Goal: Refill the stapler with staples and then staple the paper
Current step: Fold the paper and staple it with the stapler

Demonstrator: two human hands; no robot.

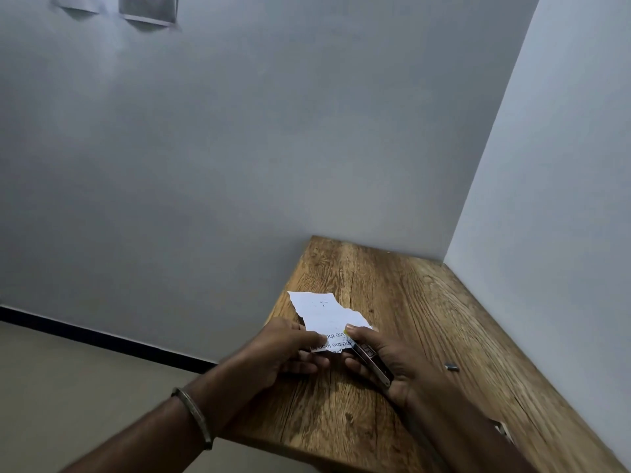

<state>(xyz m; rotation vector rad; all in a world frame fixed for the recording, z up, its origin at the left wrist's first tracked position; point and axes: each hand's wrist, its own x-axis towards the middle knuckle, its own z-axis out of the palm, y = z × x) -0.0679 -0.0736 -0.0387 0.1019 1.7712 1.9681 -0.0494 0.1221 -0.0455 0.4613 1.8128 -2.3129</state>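
A torn white paper (324, 314) with printed text lies over the left part of the wooden table (403, 295). My left hand (290, 346) pinches its near edge from the left. My right hand (386, 360) grips a small metal stapler (372, 361), whose front end sits at the paper's near right corner under my thumb. The stapler's mouth is hidden by the paper and my fingers. A small strip of staples (451, 367) lies on the table to the right of my right hand.
The table stands in a corner, with walls behind it and on its right. Its left edge drops to the floor (68, 387). A small pale object (502, 428) lies near the table's right front, partly hidden by my arm.
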